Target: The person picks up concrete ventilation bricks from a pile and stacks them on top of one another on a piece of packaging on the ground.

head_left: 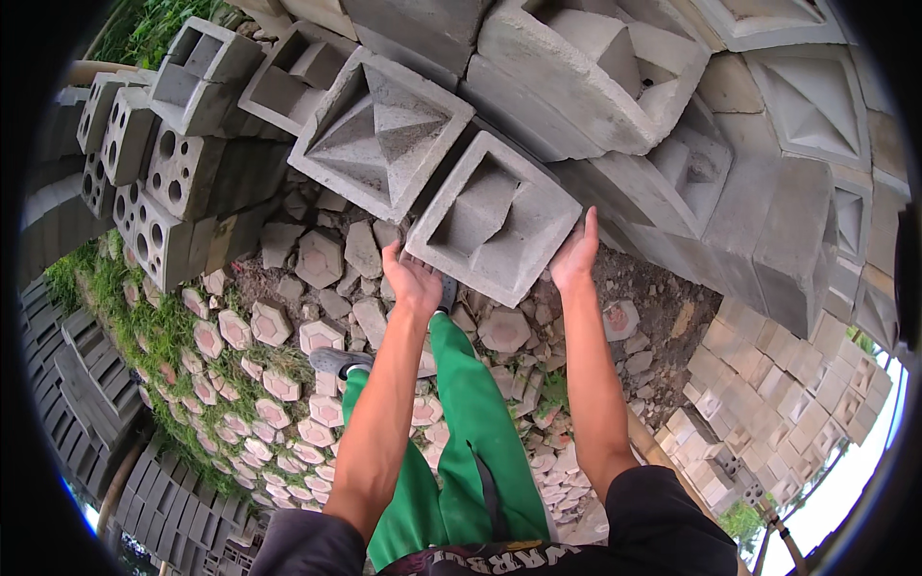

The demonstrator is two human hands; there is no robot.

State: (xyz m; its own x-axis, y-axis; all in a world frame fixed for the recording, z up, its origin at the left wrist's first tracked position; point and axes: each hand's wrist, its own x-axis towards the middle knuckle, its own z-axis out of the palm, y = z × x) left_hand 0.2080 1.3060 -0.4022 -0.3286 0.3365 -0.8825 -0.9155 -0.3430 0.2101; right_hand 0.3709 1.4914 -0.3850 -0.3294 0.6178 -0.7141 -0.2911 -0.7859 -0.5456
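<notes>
Between my two hands sits a square grey concrete breeze block [547,226] with a raised frame and a recessed, angled inner face. My left hand [415,280] supports its lower left corner, palm up, the fingers partly hidden beneath it. Against its right side my right hand [576,254] presses with the palm, and some of its fingers are out of sight behind the block. A second block [384,130], with a pyramid-like pattern, lies close by at the upper left of the held one. Whether the held block still rests on something underneath cannot be made out.
Stacked concrete blocks [615,58] rise at the upper right. Blocks with round holes [158,240] are piled at the left. Hexagonal pavers [271,324], broken stones and grass [144,317] cover the ground around my feet. More stacks [788,374] stand at the lower right.
</notes>
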